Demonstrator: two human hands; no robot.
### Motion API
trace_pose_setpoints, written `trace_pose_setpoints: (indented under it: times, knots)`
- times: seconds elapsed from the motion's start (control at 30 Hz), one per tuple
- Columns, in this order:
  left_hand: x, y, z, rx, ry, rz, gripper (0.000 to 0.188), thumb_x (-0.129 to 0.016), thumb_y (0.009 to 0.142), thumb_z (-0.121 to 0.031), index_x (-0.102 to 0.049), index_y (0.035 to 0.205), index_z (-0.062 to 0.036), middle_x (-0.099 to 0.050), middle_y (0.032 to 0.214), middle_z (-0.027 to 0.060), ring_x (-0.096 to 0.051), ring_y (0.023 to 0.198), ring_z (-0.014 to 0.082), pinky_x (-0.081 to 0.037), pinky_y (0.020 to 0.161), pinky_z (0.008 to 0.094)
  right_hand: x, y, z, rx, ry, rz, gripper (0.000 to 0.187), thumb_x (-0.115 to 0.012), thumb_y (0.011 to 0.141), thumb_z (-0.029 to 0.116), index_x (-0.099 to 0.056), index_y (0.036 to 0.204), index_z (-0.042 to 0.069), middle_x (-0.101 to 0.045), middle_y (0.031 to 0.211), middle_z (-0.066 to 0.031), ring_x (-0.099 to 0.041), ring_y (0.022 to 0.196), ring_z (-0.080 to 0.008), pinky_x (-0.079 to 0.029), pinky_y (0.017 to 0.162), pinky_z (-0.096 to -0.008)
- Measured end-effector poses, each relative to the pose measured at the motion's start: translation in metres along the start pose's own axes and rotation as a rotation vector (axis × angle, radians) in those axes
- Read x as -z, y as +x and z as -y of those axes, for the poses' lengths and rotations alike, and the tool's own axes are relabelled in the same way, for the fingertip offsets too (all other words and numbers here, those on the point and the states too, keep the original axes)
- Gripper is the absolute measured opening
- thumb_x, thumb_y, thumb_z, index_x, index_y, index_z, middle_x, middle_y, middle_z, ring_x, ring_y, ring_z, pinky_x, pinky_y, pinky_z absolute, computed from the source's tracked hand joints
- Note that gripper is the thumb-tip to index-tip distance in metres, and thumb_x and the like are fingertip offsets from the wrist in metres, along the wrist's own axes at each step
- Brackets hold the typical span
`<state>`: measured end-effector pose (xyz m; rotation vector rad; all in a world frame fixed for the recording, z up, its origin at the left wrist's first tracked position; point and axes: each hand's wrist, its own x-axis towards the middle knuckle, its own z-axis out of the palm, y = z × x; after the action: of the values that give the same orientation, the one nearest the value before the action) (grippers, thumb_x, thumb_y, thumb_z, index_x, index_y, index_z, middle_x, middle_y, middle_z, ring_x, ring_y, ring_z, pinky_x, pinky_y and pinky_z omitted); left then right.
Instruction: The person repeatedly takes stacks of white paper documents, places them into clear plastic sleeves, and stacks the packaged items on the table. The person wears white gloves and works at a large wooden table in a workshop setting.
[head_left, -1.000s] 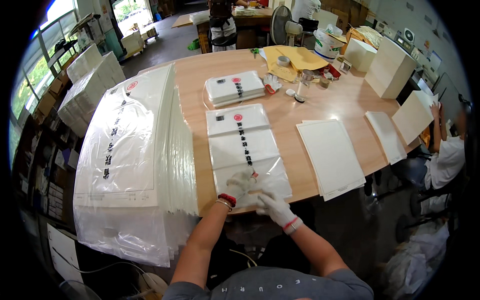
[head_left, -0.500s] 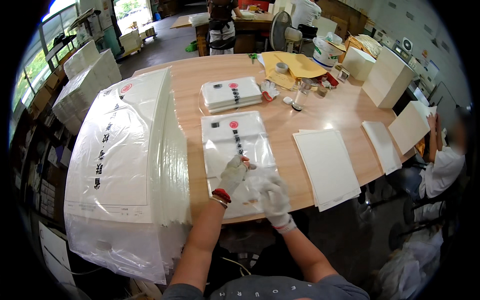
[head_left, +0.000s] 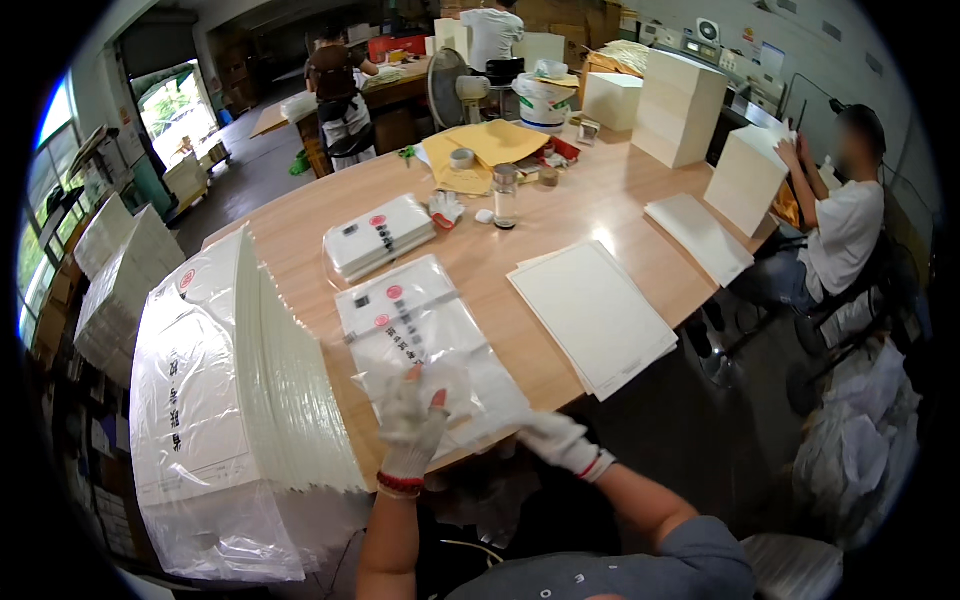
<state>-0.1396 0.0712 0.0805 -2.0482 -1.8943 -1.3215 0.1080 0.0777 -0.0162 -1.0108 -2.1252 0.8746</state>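
A clear plastic packet of white sheets [head_left: 455, 335], with dark print and red round marks, lies flat at the table's front edge. Over its lower left part is my left hand [head_left: 412, 430] in a white glove with bare fingertips. Its thumb and a finger stretch apart on or just above the shiny plastic. My right hand [head_left: 562, 441], gloved too, is at the packet's lower right corner by the table edge. Blur hides its fingers, so whether they grip the corner does not show. To the left rises a tall stack of similar plastic-wrapped sheets [head_left: 205, 370].
Behind the packet sit a smaller pile of packets [head_left: 378, 236] and a spare glove [head_left: 446, 209]. Loose white sheets [head_left: 595, 315] lie to the right. Farther back stand a glass jar [head_left: 505, 197] and yellow envelopes [head_left: 485, 150]. A seated person [head_left: 845, 225] handles paper at far right.
My view has turned to the right, so the table slides leftward. My hands have parted: the left is lower left on the packet, the right has drawn back to its near right corner.
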Motion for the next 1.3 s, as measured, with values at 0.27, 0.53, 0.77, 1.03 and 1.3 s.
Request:
trace_pose_setpoints:
  times: [0.27, 0.53, 0.77, 1.03, 1.3]
  knots:
    - [0.036, -0.056, -0.055, 0.228, -0.368, -0.014, 0.020, -0.059, 0.083, -0.008, -0.059, 0.102, -0.0021, -0.061, 0.092, 0.0110, -0.061, 0.082, 0.0214, -0.048, 0.074, 0.0312, 0.128, -0.036, -0.098, -0.110, -0.657, -0.038, 0.072, -0.074, 0.065, 0.031, -0.043, 0.123, 0.003, -0.051, 0.116, -0.0174, -0.049, 0.106, -0.0330, -0.039, 0.093, -0.0416]
    - [-0.033, -0.092, -0.132, 0.232, -0.745, 0.838, 0.017, -0.061, 0.083, -0.010, -0.060, 0.099, -0.0040, -0.062, 0.099, 0.0115, -0.061, 0.088, 0.0223, -0.048, 0.077, 0.0289, 0.155, -0.020, -0.064, 0.025, -0.399, -0.283, 0.027, -0.063, 0.079, 0.034, -0.064, 0.078, 0.007, -0.063, 0.076, -0.0126, -0.061, 0.073, -0.0286, -0.048, 0.063, -0.0374]
    - [-0.085, -0.086, -0.113, 1.320, -1.527, 0.794, 0.044, -0.044, 0.091, -0.016, -0.036, 0.131, 0.0009, -0.048, 0.126, 0.0148, -0.047, 0.115, 0.0262, -0.036, 0.102, 0.0386, 0.119, -0.055, 0.074, 0.355, -0.416, -0.057, 0.019, -0.057, 0.080, 0.029, -0.062, 0.089, 0.014, -0.062, 0.085, -0.0053, -0.060, 0.088, -0.0256, -0.045, 0.083, -0.0419]
    - [-0.049, -0.084, -0.108, 0.619, -0.595, 1.071, 0.079, -0.056, 0.074, -0.024, -0.019, 0.138, 0.0048, -0.041, 0.129, 0.0260, -0.041, 0.122, 0.0301, -0.030, 0.102, 0.0352, 0.072, -0.112, -0.047, -0.735, 1.359, -0.356, 0.037, -0.055, 0.087, 0.029, -0.053, 0.111, 0.001, -0.061, 0.094, -0.0138, -0.061, 0.083, -0.0256, -0.052, 0.076, -0.0389]
    - [-0.046, -0.106, -0.111, -0.040, -0.093, 0.972, 0.074, -0.065, 0.069, -0.030, -0.038, 0.131, 0.0015, -0.035, 0.132, 0.0292, -0.035, 0.119, 0.0464, -0.031, 0.099, 0.0487, -0.012, -0.069, -0.006, -0.546, 0.747, -0.526, 0.037, -0.066, 0.081, 0.014, -0.053, 0.111, -0.004, -0.062, 0.100, -0.0082, -0.059, 0.087, -0.0162, -0.049, 0.076, -0.0282]
